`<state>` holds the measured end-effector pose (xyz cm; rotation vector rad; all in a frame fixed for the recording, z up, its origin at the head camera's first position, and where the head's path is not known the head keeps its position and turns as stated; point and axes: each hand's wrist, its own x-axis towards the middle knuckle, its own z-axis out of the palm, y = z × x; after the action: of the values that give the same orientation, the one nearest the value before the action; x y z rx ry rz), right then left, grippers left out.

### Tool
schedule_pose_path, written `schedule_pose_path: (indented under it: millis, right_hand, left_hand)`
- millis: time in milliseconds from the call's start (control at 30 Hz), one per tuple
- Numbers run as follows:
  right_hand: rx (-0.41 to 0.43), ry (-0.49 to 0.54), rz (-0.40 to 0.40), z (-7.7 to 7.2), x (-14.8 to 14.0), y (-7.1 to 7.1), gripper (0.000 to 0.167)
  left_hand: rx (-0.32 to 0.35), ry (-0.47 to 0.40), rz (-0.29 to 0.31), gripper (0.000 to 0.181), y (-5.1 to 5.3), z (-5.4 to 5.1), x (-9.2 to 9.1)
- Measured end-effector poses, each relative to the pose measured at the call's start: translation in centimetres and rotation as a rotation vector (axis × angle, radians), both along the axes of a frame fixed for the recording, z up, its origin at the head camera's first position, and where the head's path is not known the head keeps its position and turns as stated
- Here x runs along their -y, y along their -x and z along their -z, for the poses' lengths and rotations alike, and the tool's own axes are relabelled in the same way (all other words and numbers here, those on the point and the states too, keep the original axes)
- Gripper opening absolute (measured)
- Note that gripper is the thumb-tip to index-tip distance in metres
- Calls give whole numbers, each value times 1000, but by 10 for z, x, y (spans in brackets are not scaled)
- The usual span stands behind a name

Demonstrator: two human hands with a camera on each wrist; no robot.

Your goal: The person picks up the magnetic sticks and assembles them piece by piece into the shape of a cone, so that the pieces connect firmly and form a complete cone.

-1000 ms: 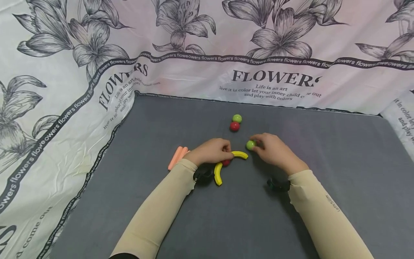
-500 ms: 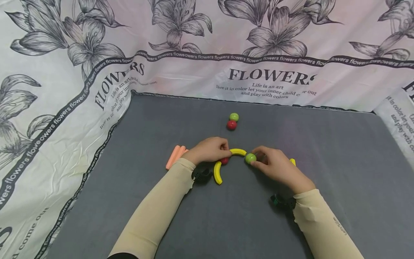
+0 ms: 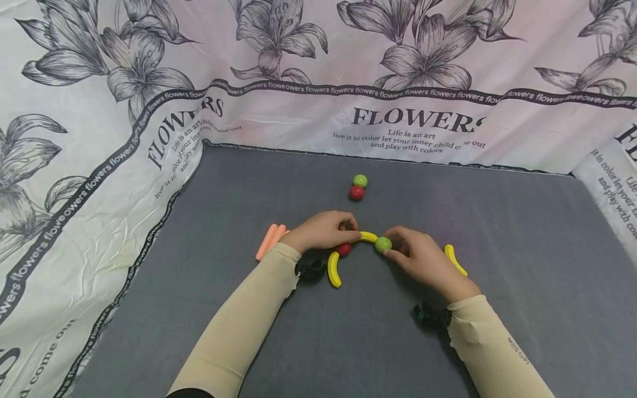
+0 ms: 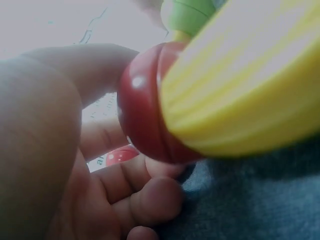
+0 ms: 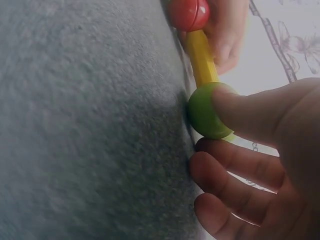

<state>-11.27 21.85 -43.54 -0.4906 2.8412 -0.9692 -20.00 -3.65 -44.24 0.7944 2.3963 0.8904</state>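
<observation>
My left hand (image 3: 325, 229) grips a red ball (image 3: 343, 249), its thumb and fingers around it in the left wrist view. A curved yellow piece (image 3: 333, 271) joins the ball toward me. A second curved yellow piece (image 3: 368, 236) runs right from beside my left fingertips, which cover its left end. At its right end sits a green ball (image 5: 207, 112), touching it. My right hand (image 3: 420, 254) pinches this green ball, thumb on one side and index finger on the other; the remaining fingers are loosely bent.
Farther back, another green ball (image 3: 360, 181) touches another red ball (image 3: 356, 193). Several salmon-coloured sticks (image 3: 271, 241) lie left of my left wrist. One more curved yellow piece (image 3: 454, 260) lies beyond my right wrist. A flower-printed cloth (image 3: 298, 116) borders the grey surface (image 3: 298, 331).
My right hand has brought the green ball toward me and against the yellow piece's right end. The yellow piece at right has come out from behind that hand. My left hand stays nearly still.
</observation>
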Motion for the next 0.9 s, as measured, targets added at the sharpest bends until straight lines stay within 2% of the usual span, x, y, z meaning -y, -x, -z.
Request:
schedule_pose_path:
  millis: [233, 433, 600, 733, 900]
  right_hand:
    - [-3, -33, -5, -5, 2, -7, 36]
    - [-53, -139, 82, -29, -22, -15, 32]
    - [28, -227, 178, -42, -51, -17, 37]
    - [114, -270, 207, -40, -71, -16, 46]
    - [154, -267, 215, -38, -85, -16, 49]
  left_hand:
    - [36, 5, 7, 17, 0, 2, 1]
    - [49, -9, 1, 16, 1, 1, 3]
    - [45, -10, 3, 16, 2, 0, 2]
    - [50, -16, 0, 16, 2, 2, 1]
    - [59, -27, -4, 16, 2, 2, 1]
